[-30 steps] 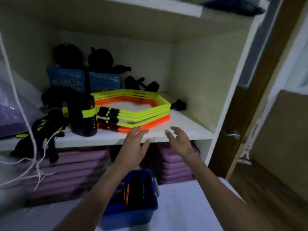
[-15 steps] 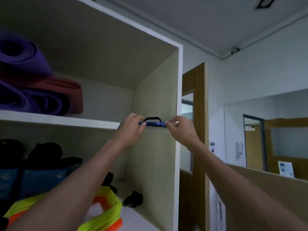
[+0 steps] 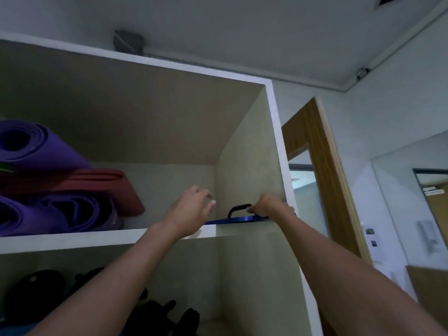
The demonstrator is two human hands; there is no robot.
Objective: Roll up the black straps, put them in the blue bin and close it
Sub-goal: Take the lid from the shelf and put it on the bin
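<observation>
A flat blue lid (image 3: 238, 218) with a black handle (image 3: 237, 209) lies on the top shelf (image 3: 72, 238) of the cupboard, at its right end, seen edge-on from below. My right hand (image 3: 271, 207) grips the lid's right side, next to the handle. My left hand (image 3: 194, 209) is at the lid's left end with fingers loosely curled; whether it holds the lid is unclear. The blue bin and the black straps are out of view.
Rolled purple mats (image 3: 36, 146) and a red mat (image 3: 104, 185) fill the left of the top shelf. Dark gear (image 3: 38, 287) sits on the shelf below. The cupboard's right wall (image 3: 249, 170) is close to my right hand. A wooden door frame (image 3: 322, 170) stands to the right.
My view has swung up from the bin and the lower shelf to the top shelf. Both hands rose to the blue lid, and the lid now sticks out over the shelf edge.
</observation>
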